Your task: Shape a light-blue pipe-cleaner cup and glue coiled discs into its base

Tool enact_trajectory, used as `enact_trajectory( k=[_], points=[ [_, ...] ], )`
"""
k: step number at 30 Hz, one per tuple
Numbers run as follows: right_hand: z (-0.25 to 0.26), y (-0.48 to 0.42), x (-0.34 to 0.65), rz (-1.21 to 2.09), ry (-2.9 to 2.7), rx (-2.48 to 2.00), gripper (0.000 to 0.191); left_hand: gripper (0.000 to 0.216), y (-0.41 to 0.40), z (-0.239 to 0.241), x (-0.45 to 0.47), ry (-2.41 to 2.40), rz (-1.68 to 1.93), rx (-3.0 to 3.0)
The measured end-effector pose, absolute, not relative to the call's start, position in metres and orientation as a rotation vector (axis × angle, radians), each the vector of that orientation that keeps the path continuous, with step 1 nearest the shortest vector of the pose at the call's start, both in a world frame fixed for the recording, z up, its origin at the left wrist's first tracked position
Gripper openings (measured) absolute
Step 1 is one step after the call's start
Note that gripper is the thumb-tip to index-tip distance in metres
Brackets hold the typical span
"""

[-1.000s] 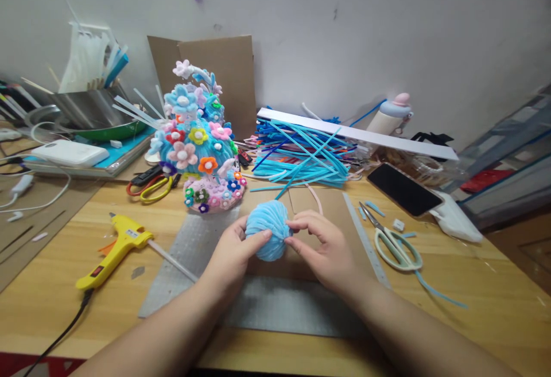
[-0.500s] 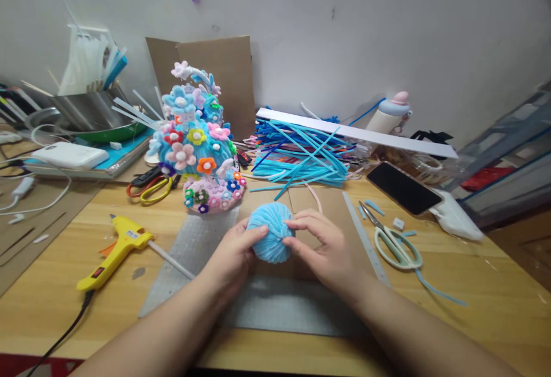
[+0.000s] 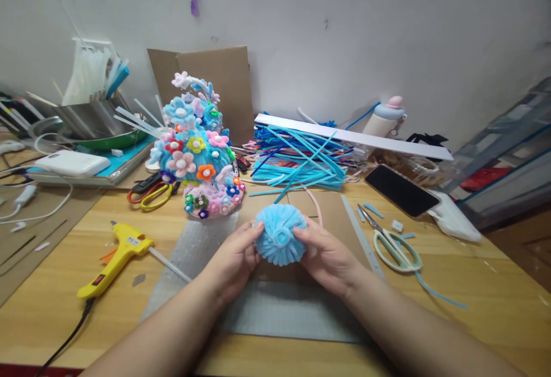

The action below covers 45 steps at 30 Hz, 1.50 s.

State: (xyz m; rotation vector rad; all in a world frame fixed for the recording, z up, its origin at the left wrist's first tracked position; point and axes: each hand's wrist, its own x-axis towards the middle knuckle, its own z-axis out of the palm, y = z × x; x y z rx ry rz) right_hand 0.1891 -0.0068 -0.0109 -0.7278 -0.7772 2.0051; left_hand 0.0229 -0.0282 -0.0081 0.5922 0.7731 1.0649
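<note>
A light blue fuzzy ball (image 3: 280, 236), seemingly made of pipe cleaners, is held between my two hands above the grey mat. Its ridges run out from a small round coil facing me. My left hand (image 3: 239, 251) grips its left side with the thumb on the front; my right hand (image 3: 325, 251) is closed on the right side in the same way. The far-side fingers are partly hidden behind the ball. Just beyond stands a flower-covered pipe-cleaner piece (image 3: 200, 153) on a pink base.
A yellow glue gun (image 3: 118, 256) lies at left, near orange-and-yellow-handled scissors (image 3: 157, 193). Behind the ball are heaped blue pipe cleaners (image 3: 301, 159). Pale-green-handled scissors (image 3: 394, 248), a phone (image 3: 402, 189) and a bottle (image 3: 385, 117) are at right. Cardboard (image 3: 344, 222) covers part of the mat (image 3: 297, 314).
The ball has turned so its coiled centre faces me, and it sits slightly further right. My right hand has gone from pinching at its front to holding its right side.
</note>
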Motion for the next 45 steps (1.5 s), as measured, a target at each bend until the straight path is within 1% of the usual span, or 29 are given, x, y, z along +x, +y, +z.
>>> enact_trajectory(
  k=[4, 6, 8, 11, 13, 16, 18, 22, 24, 30, 34, 41, 43, 45],
  points=[
    [-0.011, -0.01, 0.185, 1.864, -0.803, -0.767, 0.047, 0.057, -0.031, -0.015, 0.025, 0.818, 1.171, 0.783],
    [-0.01, -0.012, 0.184, 1.856, -0.834, -0.749, 0.049, 0.061, -0.031, -0.017, 0.025, 0.837, 1.21, 0.882],
    [-0.009, -0.012, 0.184, 1.895, -0.872, -0.7, 0.048, 0.059, -0.029, -0.018, 0.023, 0.848, 1.229, 0.956],
    [-0.01, -0.012, 0.185, 2.04, -0.918, -0.594, 0.041, 0.056, -0.026, -0.02, 0.022, 0.858, 1.207, 0.975],
    [-0.013, -0.011, 0.187, 2.096, -0.908, -0.559, 0.038, 0.059, -0.023, -0.022, 0.022, 0.852, 1.184, 0.932],
    [-0.016, -0.011, 0.187, 2.07, -0.871, -0.578, 0.035, 0.066, -0.023, -0.023, 0.022, 0.914, 1.235, 0.891],
    [-0.015, -0.012, 0.185, 2.036, -0.872, -0.609, 0.034, 0.063, -0.024, -0.021, 0.021, 1.041, 1.323, 0.984],
    [-0.011, -0.013, 0.182, 1.996, -0.897, -0.665, 0.04, 0.033, -0.029, -0.014, 0.017, 1.177, 1.376, 1.24],
    [-0.01, -0.014, 0.181, 1.986, -0.892, -0.675, 0.042, 0.024, -0.03, -0.012, 0.018, 1.154, 1.362, 1.244],
    [-0.011, -0.013, 0.183, 1.968, -0.872, -0.688, 0.038, 0.024, -0.035, -0.009, 0.021, 1.099, 1.408, 1.285],
    [-0.009, -0.015, 0.184, 1.981, -0.876, -0.648, 0.041, 0.023, -0.04, -0.007, 0.02, 1.114, 1.455, 1.318],
    [-0.01, -0.015, 0.184, 1.949, -0.908, -0.653, 0.043, 0.018, -0.039, -0.005, 0.018, 1.056, 1.435, 1.304],
    [-0.01, -0.015, 0.184, 1.948, -0.913, -0.654, 0.041, 0.022, -0.038, -0.005, 0.019, 1.046, 1.438, 1.298],
    [-0.009, -0.016, 0.184, 1.943, -0.905, -0.655, 0.039, 0.033, -0.036, -0.006, 0.02, 1.038, 1.447, 1.229]
  ],
)
